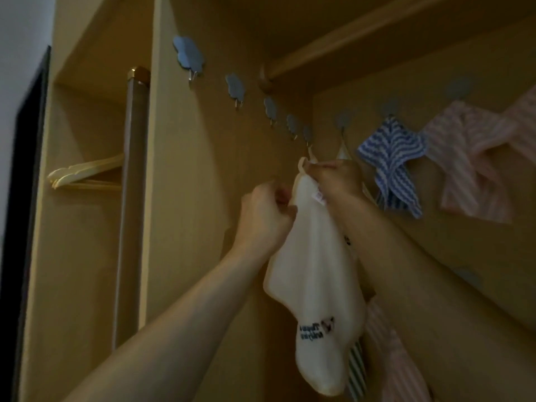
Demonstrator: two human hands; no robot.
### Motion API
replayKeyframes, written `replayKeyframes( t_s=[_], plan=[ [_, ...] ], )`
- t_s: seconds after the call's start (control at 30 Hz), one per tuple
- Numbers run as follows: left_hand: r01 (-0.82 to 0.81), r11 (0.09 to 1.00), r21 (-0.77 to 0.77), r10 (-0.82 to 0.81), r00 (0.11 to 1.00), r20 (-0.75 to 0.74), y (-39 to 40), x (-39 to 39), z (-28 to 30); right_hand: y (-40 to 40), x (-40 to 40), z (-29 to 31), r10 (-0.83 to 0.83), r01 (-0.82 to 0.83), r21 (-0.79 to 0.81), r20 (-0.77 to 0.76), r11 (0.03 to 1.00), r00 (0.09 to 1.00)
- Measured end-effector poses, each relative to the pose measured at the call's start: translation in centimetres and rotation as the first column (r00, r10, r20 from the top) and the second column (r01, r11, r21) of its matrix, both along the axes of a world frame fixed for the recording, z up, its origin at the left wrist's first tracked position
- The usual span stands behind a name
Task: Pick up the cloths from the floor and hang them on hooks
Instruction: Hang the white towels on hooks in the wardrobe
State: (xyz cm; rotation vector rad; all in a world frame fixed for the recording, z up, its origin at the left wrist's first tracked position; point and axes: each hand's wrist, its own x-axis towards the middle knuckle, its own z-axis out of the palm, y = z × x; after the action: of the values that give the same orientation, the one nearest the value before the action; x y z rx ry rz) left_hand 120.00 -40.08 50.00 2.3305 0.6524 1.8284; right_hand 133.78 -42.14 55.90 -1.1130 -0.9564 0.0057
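While both hands grasp the white cloth (314, 274), we hang it. Our right hand (338, 177) pinches its loop (303, 165) just below the corner hook (308, 134); our left hand (266, 211) grips the edge. Next, we judge, the loop must lift over that hook.

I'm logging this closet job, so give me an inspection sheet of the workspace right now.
Surface: wooden closet wall with a row of cloud hooks.
Job's things: white cloth held up just below a hook; blue striped cloth and pink striped cloth already hung.
Clutter: hangers on the left.
Hands: left hand pinches the white cloth's edge; right hand grips its loop.
Cables: nothing seen.
Surroundings: wooden rail overhead; dim light.
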Motion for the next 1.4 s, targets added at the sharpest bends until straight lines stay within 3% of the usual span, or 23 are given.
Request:
replayKeyframes(
  t_s=[0.1,0.27,0.43,0.9,1.4],
  plan=[
    [-0.029,0.997,0.075,0.032,0.999,-0.042,1.3,0.5,0.4,1.6,1.2,2.4,-0.055,0.056,-0.051,0.019,0.997,0.998],
    [-0.226,0.945,0.235,0.259,0.958,-0.121,2.9,1.4,1.1,4.6,3.2,5.7,-0.132,0.135,-0.03,0.07,0.99,0.989],
    [-0.308,0.9,0.31,0.368,0.916,-0.157,4.0,2.0,1.4,7.2,4.7,8.0,-0.181,0.194,-0.062,0.174,0.979,0.968],
    [-0.335,0.862,0.38,0.398,0.912,-0.099,4.0,2.4,1.6,9.4,5.3,11.9,-0.214,0.257,-0.124,0.283,0.959,0.935],
    [-0.288,0.892,0.349,0.365,0.913,-0.181,3.8,1.6,1.4,9.8,4.9,11.7,-0.265,0.323,-0.16,0.304,0.933,0.915]
  ],
)
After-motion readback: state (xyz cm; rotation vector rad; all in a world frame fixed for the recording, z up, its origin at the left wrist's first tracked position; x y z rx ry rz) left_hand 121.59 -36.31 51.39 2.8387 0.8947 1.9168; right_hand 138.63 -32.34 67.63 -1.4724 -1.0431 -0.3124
